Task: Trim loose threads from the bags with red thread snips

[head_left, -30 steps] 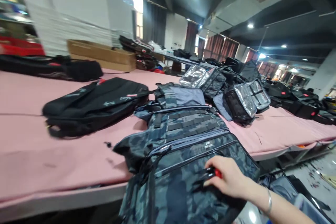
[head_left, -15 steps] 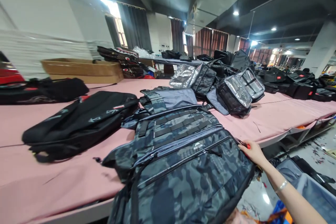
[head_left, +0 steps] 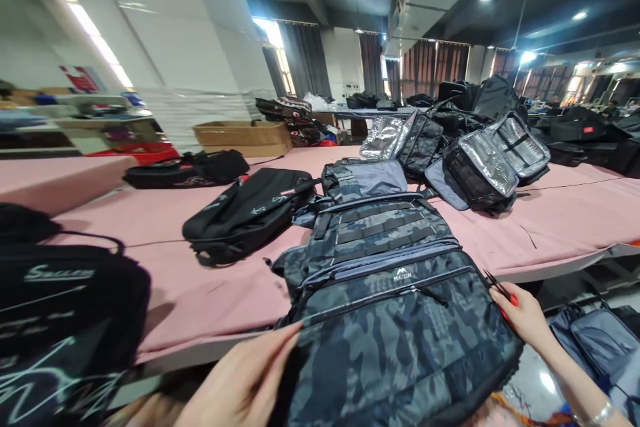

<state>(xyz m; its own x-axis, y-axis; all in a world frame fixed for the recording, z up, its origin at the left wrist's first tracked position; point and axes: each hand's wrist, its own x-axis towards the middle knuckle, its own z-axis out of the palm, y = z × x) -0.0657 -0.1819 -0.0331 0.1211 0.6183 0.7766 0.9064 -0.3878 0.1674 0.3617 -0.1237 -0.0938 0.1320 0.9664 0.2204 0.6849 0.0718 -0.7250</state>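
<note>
Squarely across the near edge of the pink surface (head_left: 570, 227) lay the camouflage backpack (head_left: 390, 340), its front pocket facing up, its lower end jutting out past that edge toward the person. A white MATEIN logo (head_left: 403, 273) showed above the pocket's zip, and a dark pull hung loose from the zip. The left hand (head_left: 245, 373) rested its fingers along the backpack's left side; whether they gripped the fabric could not be told. The right hand (head_left: 523, 313) was closed around red-handled snips (head_left: 513, 299), the thin dark blades pointing up beside the backpack's right side, and a silvery bracelet (head_left: 603, 412) circled that wrist. Left of the backpack and near it, a black bag (head_left: 250, 213) with pale markings lay flat, set back from the near edge. Another black bag (head_left: 60, 320), with white lettering and scrawled lines, filled the lower left of the view. Toward the far edge, a long black case (head_left: 190, 170) lay near an open cardboard box (head_left: 245, 140). To the right, also toward the far edge, an open bag (head_left: 487, 167) showed its silver lining beside a second silver-lined bag (head_left: 423, 147).
</note>
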